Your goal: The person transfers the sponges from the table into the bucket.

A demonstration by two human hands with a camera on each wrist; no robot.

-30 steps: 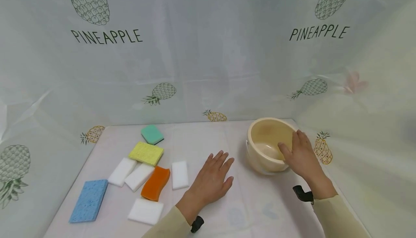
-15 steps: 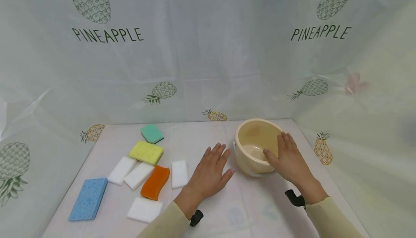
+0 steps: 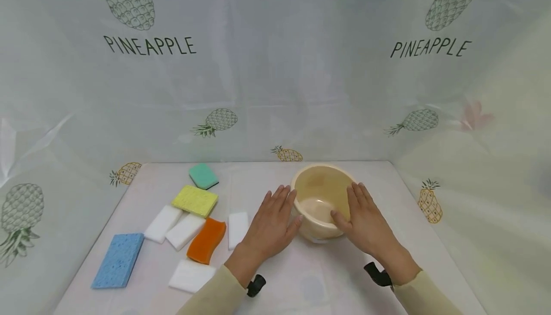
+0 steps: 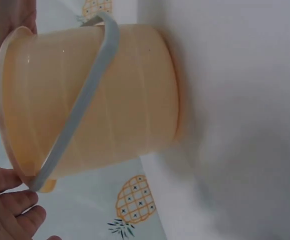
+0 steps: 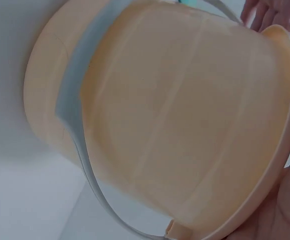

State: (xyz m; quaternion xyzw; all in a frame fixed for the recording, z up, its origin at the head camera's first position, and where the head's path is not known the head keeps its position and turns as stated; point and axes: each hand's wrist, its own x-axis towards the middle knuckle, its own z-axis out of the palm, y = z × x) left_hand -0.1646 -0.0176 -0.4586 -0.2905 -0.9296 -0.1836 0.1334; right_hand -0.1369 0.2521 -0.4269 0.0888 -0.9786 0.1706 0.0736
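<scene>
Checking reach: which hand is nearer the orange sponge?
Left. The left hand is right of the orange sponge; the right hand farther right, at the right rim of the bucket.

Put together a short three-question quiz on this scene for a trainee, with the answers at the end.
1. True or false: the bucket stands upright between the left hand and the right hand.
2. Which coloured sponge appears highest in the head view?
3. How many white blocks show in the head view?

Key:
1. True.
2. The green sponge.
3. Four.
</scene>
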